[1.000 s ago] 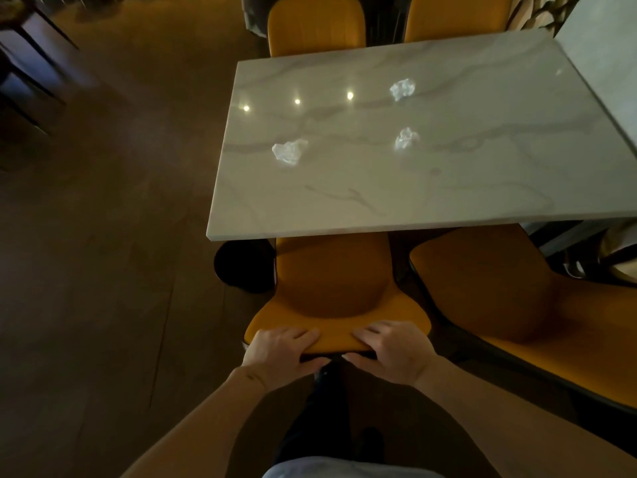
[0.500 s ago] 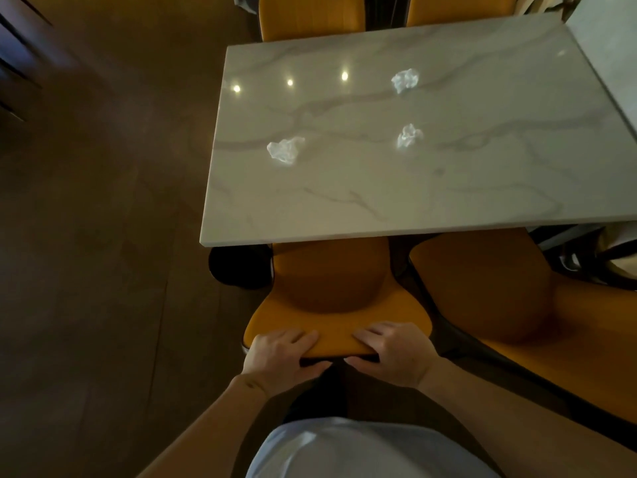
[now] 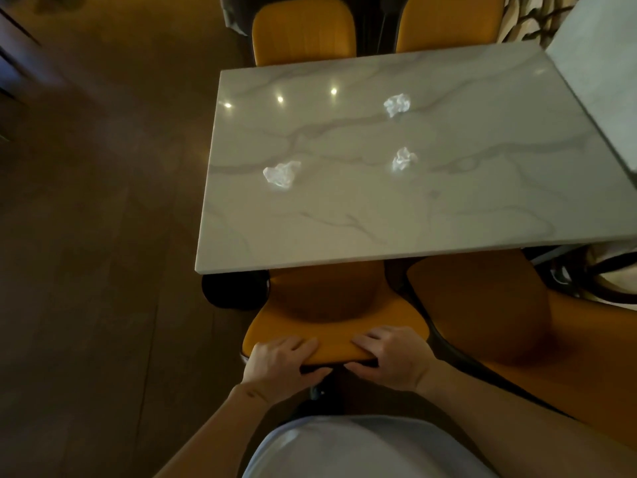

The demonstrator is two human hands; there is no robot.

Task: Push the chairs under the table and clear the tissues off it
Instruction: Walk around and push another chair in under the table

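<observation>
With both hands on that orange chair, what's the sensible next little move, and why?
Probably let go and shift to the neighbouring chair. The left hand and right hand grip the back of a chair whose seat is already partly under the table, while the neighbour sits angled out. Three tissues remain on top.

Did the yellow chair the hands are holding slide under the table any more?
Yes, a little. The chair has gone further under the table: less of its seat shows in front of the table's near edge than a second ago.
</observation>
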